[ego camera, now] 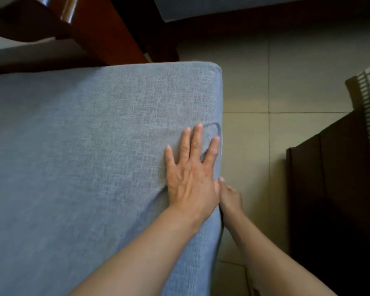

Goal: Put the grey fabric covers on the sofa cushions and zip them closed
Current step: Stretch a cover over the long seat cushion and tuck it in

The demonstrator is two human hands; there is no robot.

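Left hand (pixel 191 174) flat, fingers spread, pressing grey cover (pixel 83 146) near right edge. Right hand (pixel 230 196) at side face, possibly pinching zip pull; grip unclear. Keep fabric taut, draw slowly.

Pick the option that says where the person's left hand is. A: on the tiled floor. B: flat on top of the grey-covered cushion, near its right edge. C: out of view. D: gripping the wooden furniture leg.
B: the left hand lies palm down with fingers spread on the top of the grey-covered cushion, close to its right edge, while the right hand is at the cushion's side.
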